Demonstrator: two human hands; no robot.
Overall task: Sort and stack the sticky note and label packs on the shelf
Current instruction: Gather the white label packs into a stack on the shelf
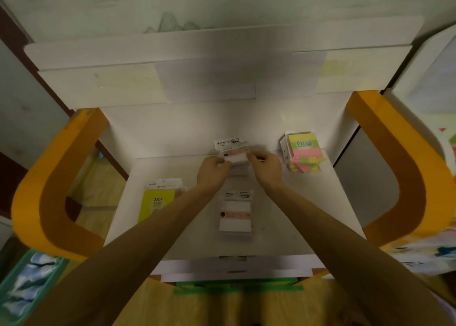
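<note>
hands pinch one white label pack (234, 155) at the back of the white shelf (283, 227): left hand (213, 170) on its left edge, right hand (266, 165) on its right. another label pack (235, 217) lies nearer, yellow sticky note pack (158, 202) left, multicolour sticky notes (303, 153) right.
</note>
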